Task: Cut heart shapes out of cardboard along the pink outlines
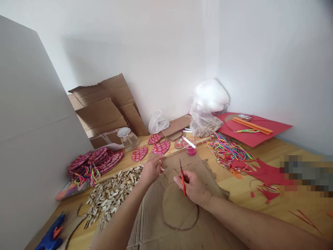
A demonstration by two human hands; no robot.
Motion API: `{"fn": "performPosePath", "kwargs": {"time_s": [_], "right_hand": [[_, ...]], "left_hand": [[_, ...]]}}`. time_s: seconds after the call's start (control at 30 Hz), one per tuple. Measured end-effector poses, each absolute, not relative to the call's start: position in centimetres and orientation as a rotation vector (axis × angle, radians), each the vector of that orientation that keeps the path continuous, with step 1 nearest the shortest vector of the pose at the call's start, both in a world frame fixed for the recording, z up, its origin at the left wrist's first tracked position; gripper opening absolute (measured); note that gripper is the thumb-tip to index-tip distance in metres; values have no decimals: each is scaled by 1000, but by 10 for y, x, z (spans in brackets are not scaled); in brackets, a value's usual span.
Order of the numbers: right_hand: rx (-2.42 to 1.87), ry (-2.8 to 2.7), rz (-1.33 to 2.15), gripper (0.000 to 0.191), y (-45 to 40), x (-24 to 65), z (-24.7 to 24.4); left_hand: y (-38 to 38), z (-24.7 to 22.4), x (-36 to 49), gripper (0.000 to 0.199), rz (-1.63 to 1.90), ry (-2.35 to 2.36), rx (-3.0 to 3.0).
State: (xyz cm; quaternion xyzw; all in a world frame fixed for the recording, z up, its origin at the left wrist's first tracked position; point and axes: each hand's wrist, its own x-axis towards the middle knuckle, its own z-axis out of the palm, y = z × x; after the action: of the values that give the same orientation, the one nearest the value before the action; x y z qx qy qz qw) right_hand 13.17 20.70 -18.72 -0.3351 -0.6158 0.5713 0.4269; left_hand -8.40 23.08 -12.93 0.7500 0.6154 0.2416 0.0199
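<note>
My right hand (195, 187) is closed around scissors (182, 180) with red handles, their blades pointing away from me. Beneath that hand lies a rounded cardboard cutout (179, 211) with a dark edge, resting on a larger cardboard sheet (153, 222). Farther forward and to the left, my left hand (152, 170) is closed in a pinch. Something small and pale, with a bit of red, shows at its fingertips, too small to name. Just left of it spreads a pile of nutshells (111, 191). Pink decorated ovals (139, 153) lie beyond the left hand.
A blue glue gun (53, 232) lies front left. Decorated pieces with tassels (96, 161) are stacked at left. Behind stand a clear jar (128, 139), a pink cup (190, 149) with a white marker, and a bag (205, 121). Colourful cords (231, 147) and red paper scraps (265, 172) lie right.
</note>
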Motion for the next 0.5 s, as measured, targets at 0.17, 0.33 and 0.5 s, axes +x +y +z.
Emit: {"fn": "performPosePath", "kwargs": {"time_s": [0.17,0.33,0.5], "right_hand": [[-875,-1570,1451,30,205,131,-184],[-884,-1593,1469,29,203,131,-184],[-934,-1625,1443,31,202,130,-189]], "left_hand": [[327,-123,-70,37,519,1891,2425],[383,-130,-60,61,427,1942,2478],[409,-119,-64,74,487,2104,2511]]}}
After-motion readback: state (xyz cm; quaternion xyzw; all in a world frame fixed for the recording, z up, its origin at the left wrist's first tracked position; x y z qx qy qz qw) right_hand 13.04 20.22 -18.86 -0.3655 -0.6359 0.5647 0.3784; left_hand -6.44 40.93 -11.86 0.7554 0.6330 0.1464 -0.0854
